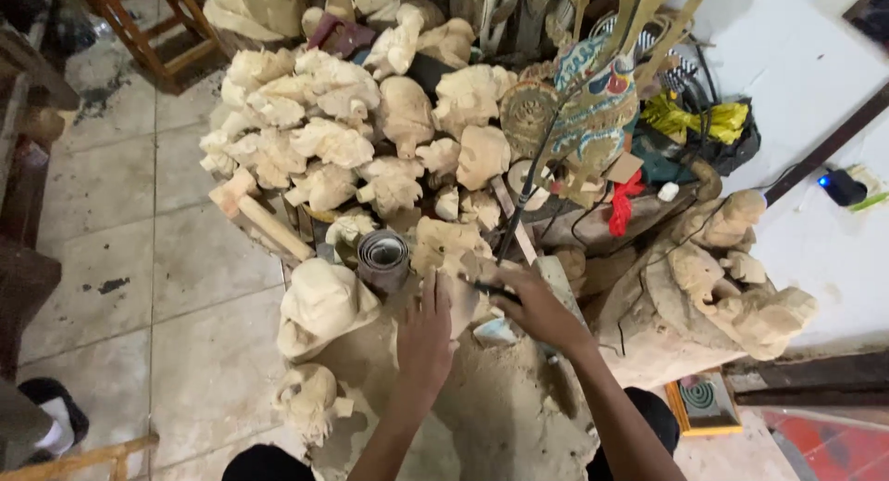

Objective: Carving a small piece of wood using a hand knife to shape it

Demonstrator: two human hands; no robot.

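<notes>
Our right hand grips a thin dark carving tool; left hand lies flat, fingers apart.
It steadies the pale unfinished wooden carving at the dusty worktop middle; a slipping tool could nick our left fingers just beside it.

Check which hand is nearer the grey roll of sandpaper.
Left. The left hand lies just right of and below the grey roll of sandpaper; the right hand is farther right, holding a dark tool.

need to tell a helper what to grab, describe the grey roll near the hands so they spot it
Start at the heap of pale wood carvings. At its near edge, just beyond the left hand, stands a roll of sandpaper. It is the only grey, coiled thing among cream carved lumps.
</notes>
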